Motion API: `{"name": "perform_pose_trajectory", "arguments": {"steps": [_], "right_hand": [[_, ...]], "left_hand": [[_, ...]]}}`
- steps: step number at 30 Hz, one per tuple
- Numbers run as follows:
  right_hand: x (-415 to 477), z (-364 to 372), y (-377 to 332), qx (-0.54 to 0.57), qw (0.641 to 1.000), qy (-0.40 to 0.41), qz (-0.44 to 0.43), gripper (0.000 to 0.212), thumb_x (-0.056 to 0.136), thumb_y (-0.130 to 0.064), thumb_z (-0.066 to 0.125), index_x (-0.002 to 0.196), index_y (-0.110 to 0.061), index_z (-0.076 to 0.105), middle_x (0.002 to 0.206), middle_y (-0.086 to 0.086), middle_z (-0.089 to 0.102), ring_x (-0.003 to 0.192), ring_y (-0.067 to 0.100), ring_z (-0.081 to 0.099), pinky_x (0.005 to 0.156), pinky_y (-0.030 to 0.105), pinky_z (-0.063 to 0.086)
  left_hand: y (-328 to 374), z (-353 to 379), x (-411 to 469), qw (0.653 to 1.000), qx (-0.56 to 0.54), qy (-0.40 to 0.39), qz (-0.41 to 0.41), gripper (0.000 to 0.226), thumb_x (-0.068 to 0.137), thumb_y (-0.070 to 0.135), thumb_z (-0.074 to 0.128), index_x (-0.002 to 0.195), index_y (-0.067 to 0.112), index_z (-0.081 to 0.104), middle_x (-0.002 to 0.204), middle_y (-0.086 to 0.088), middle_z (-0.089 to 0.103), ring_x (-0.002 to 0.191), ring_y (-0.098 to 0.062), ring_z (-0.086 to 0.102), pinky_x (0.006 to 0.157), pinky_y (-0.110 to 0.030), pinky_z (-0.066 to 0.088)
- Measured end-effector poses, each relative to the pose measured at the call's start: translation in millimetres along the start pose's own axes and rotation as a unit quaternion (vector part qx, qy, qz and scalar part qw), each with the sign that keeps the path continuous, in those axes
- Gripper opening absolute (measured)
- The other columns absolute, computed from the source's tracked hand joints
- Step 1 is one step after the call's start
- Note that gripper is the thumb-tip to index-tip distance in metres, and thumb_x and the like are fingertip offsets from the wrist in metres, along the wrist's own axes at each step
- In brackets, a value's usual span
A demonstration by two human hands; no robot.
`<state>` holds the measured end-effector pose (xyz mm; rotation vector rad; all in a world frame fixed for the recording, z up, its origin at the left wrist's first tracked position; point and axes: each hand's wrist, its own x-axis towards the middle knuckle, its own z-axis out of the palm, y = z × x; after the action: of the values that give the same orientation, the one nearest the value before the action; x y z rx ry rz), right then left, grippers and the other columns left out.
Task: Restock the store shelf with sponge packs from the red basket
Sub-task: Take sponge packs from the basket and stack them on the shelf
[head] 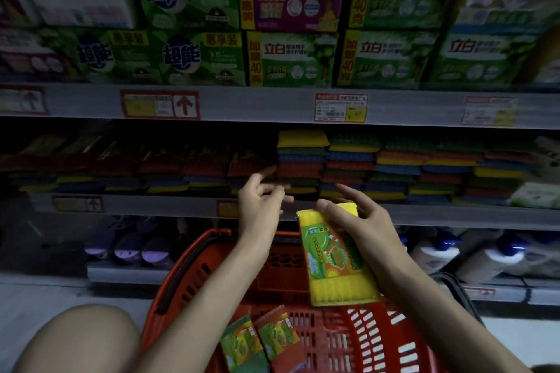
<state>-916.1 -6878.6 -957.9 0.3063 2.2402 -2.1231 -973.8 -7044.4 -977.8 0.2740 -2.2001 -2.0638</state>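
My right hand (360, 221) holds a yellow sponge pack (330, 260) with a green and orange label, lifted above the red basket (363, 339). The thumb lies across the pack's top end and the fingers are behind it. My left hand (260, 200) hovers beside it, fingers loosely spread, holding nothing, close to the shelf edge (454, 215). Two more sponge packs (263, 342) lie in the basket's bottom. Stacks of coloured sponge packs (303, 160) fill the dim middle shelf just behind my hands.
The shelf above carries green soap boxes (291, 57) with price tags on its rail. Bottles (454, 254) stand on the lowest shelf at right, purple-capped ones (127, 248) at left. My knee (75, 339) is at the lower left, next to the basket.
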Motion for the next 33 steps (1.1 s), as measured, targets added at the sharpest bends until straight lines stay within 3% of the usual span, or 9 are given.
{"name": "perform_pose_trajectory", "arguments": {"steps": [3,6,9,12,17,21,24,31,33], "right_hand": [[0,2,-3,0.016,1.000,-0.002,0.008,0.055,0.077,-0.047,0.083,0.128,-0.039,0.065,0.115,0.003,0.071,0.084,0.019,0.078,0.070,0.035,0.063],[1,8,-5,0.034,0.999,0.004,0.007,0.039,0.082,-0.046,0.079,0.119,-0.037,0.070,0.108,0.006,0.076,0.085,0.021,0.078,0.075,0.041,0.064],[1,19,-6,0.038,0.999,0.012,-0.005,0.030,0.086,-0.046,0.075,0.114,-0.035,0.073,0.110,0.003,0.075,0.088,0.018,0.077,0.074,0.036,0.064],[0,32,-8,0.053,0.998,0.017,-0.018,0.027,0.089,-0.044,0.074,0.113,-0.032,0.073,0.111,0.002,0.075,0.091,0.018,0.077,0.075,0.035,0.064],[4,49,-13,0.122,0.991,-0.002,0.047,0.035,0.097,-0.052,0.060,0.115,-0.026,0.075,0.109,0.010,0.077,0.097,0.026,0.076,0.084,0.041,0.062],[20,47,-7,0.129,0.986,0.079,0.064,0.029,0.101,-0.028,0.064,0.118,-0.004,0.066,0.087,0.008,0.071,0.065,0.012,0.069,0.058,0.024,0.056],[33,38,-4,0.132,0.980,0.110,0.097,0.021,0.099,-0.020,0.067,0.113,-0.005,0.064,0.085,0.005,0.072,0.062,0.011,0.067,0.064,0.027,0.057],[54,40,-1,0.195,0.963,0.127,0.136,0.014,0.100,-0.013,0.065,0.093,-0.007,0.054,0.044,-0.005,0.053,0.038,0.006,0.052,0.055,0.027,0.051],[58,44,-1,0.213,0.958,0.132,0.139,0.019,0.098,-0.012,0.067,0.109,-0.001,0.054,0.047,-0.003,0.057,0.040,0.008,0.054,0.047,0.023,0.049]], "left_hand": [[4,-3,-5,1.000,-0.018,0.023,-0.012,0.031,0.103,0.009,0.058,0.133,0.011,0.054,0.096,-0.002,0.074,0.073,-0.004,0.073,0.057,-0.017,0.051],[10,-6,-23,0.996,-0.054,0.011,-0.068,0.020,0.102,0.026,0.063,0.119,0.015,0.066,0.095,-0.001,0.077,0.084,-0.014,0.075,0.073,-0.032,0.057],[23,-13,-45,0.980,-0.083,-0.108,-0.147,0.031,0.095,0.052,0.063,0.107,0.026,0.075,0.095,0.004,0.080,0.087,-0.012,0.077,0.076,-0.031,0.058],[31,-23,-54,0.963,-0.119,-0.184,-0.159,0.034,0.088,0.052,0.067,0.111,0.028,0.074,0.101,0.004,0.081,0.091,-0.012,0.078,0.074,-0.028,0.062],[24,-44,-50,0.978,-0.107,-0.130,-0.122,0.047,0.077,0.038,0.080,0.120,0.023,0.070,0.110,-0.001,0.079,0.096,-0.018,0.077,0.077,-0.032,0.060],[19,-58,-45,0.982,-0.127,-0.083,-0.113,0.059,0.067,0.038,0.083,0.120,0.021,0.067,0.105,0.001,0.080,0.091,-0.017,0.078,0.069,-0.028,0.060],[19,-64,-43,0.980,-0.135,-0.076,-0.124,0.060,0.064,0.039,0.084,0.119,0.021,0.067,0.101,0.002,0.081,0.089,-0.015,0.078,0.072,-0.030,0.059],[19,-80,-37,0.977,-0.159,-0.035,-0.140,0.040,0.082,0.028,0.082,0.118,0.016,0.070,0.098,-0.001,0.081,0.080,-0.013,0.078,0.056,-0.024,0.059],[18,-82,-36,0.969,-0.190,-0.017,-0.157,0.036,0.084,0.029,0.080,0.116,0.015,0.072,0.100,-0.003,0.081,0.082,-0.015,0.079,0.057,-0.027,0.060]]}}
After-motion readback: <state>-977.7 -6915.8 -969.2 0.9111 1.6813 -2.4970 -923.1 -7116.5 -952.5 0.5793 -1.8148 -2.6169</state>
